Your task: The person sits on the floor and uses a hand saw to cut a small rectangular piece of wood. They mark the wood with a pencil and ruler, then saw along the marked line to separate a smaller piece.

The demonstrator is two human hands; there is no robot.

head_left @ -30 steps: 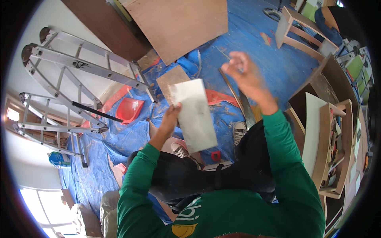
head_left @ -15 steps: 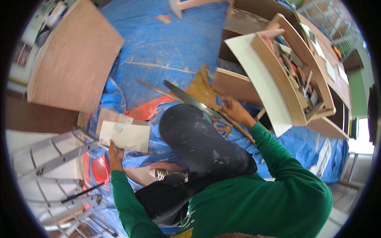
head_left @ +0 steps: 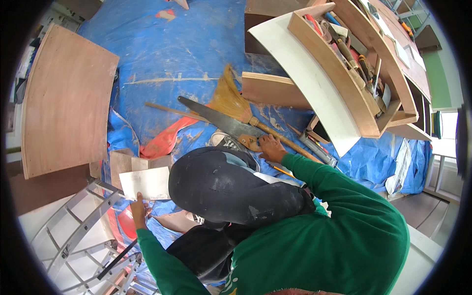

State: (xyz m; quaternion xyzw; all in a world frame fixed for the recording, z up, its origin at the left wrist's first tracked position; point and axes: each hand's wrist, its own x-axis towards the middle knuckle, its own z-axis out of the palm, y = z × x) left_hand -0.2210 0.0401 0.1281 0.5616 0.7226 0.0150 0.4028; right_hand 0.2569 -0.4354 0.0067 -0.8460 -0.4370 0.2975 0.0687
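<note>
My left hand (head_left: 139,211) grips the near edge of a white rectangular board (head_left: 145,184), thumb on top, beside my bent knee. At the handsaw (head_left: 219,119), my right hand (head_left: 271,148) has its fingers closed around the end of the wooden handle (head_left: 250,142). The saw blade points to the far left, over the blue sheet. Just beyond it lies a straw broom (head_left: 230,101), its stick passing close to my right hand. A yellow pencil (head_left: 283,171) sticks out near my right wrist.
An open wooden tool box (head_left: 339,69) full of hand tools stands at the far right, by a curved white panel (head_left: 300,73). A caulking gun (head_left: 318,149) lies below. Left are a plywood panel (head_left: 69,103) and an aluminium ladder (head_left: 73,231). Blue sheeting (head_left: 162,49) covers the floor.
My right hand has come down from above the broom stick onto the saw handle. The view has shifted, and my left hand still holds the white board.
</note>
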